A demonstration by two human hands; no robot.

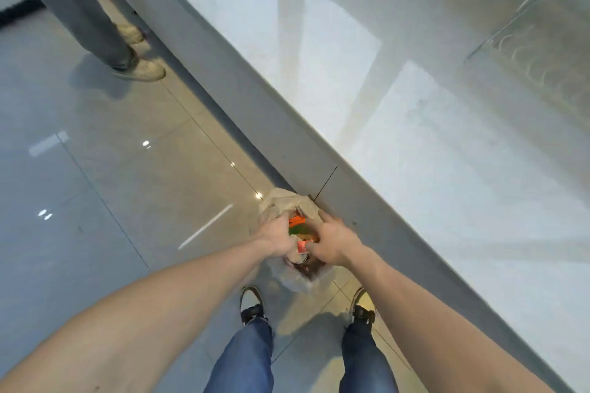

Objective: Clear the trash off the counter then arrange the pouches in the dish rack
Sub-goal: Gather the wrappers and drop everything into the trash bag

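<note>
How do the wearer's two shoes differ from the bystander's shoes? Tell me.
The wearer's shoes are dark with pale toes; the bystander's shoes are plain beige. The wearer's sit at the bottom, under blue jeans; the bystander's stand at upper left, under grey trousers. Both pairs stand on the glossy tiled floor beside the counter.

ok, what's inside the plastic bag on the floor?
Inside the plastic bag: orange, green and red wrappers at the mouth, something dark lower down. Left hand and right hand grip the rim and cover the rest; anything deeper can't be seen.
</note>
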